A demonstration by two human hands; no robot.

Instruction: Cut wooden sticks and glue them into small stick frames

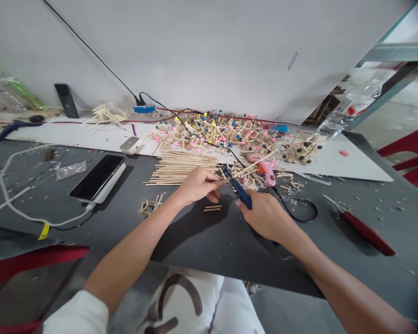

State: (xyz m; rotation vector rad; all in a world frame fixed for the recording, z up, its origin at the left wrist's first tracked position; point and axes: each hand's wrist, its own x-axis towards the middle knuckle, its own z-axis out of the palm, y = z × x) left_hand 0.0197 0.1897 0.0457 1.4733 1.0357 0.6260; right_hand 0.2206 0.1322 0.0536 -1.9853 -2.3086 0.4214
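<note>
My left hand (199, 184) pinches the ends of thin wooden sticks (252, 164) that slant up to the right. My right hand (264, 214) is wrapped round the handles of a dark blue cutting tool (241, 191), whose jaws meet the sticks just right of my left fingertips. Two short cut pieces (212, 208) lie on the dark table below my left hand. Behind it is a pile of long sticks (181, 167). A small stick frame (149, 205) sits left of the short pieces. The pink glue gun (267, 171) lies beyond my right hand.
Many stick pieces with coloured balls (209, 132) cover a white board (362, 164) along the wall. A phone on a white power bank (99, 180) lies left with a cable. At right are a red-handled tool (367, 233) and a plastic bottle (351, 109).
</note>
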